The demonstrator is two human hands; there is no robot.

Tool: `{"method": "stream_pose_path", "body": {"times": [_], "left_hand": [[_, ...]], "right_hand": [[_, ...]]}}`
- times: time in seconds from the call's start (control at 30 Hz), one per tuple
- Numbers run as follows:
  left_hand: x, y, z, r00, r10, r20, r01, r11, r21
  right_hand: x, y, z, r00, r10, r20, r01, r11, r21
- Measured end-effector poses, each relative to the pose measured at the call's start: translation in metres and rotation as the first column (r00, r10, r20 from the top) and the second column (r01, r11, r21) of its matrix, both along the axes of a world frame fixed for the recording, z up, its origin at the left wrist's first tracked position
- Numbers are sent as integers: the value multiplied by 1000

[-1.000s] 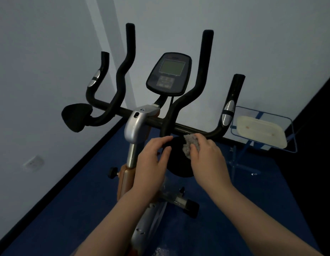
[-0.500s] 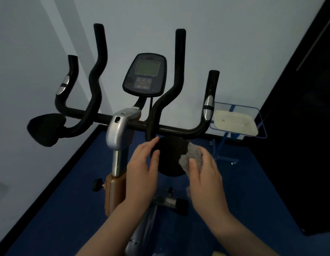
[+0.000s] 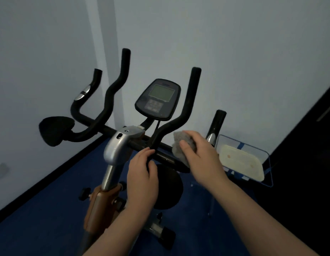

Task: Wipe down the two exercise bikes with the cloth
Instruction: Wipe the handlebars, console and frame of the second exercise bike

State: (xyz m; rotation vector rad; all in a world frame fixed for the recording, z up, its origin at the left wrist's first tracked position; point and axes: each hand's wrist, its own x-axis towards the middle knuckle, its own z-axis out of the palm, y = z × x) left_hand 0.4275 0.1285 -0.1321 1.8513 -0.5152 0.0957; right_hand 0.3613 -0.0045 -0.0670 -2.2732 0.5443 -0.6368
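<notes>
Right hand [image 3: 201, 156] clenched the grey cloth [image 3: 180, 145], pressed against the exercise bike's handlebar crossbar [image 3: 166, 157] right of the stem, apparently to wipe it. Left hand [image 3: 142, 174] gripped the bar near the upright's base, likely steadying it. Second bike not visible.

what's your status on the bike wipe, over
Right hand holds grey cloth on the handlebar crossbar. Left hand grips the bar by the silver clamp. Nothing in the way.
</notes>
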Motion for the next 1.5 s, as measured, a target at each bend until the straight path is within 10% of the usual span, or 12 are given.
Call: {"method": "stream_pose_path", "body": {"times": [0.7, 1.27, 1.5], "left_hand": [[-21, -38, 2, 817, 475, 328, -542, 826, 155], [-24, -31, -1, 880, 284, 381, -376, 906, 194], [-25, -44, 13, 951, 69, 302, -115, 984, 136]], "right_hand": [[80, -24, -49, 802, 392, -450, -474, 877, -81], [19, -36, -52, 906, 196, -375, -412, 614, -673], [3, -70, -57, 874, 406, -267, -438, 419, -796]]}}
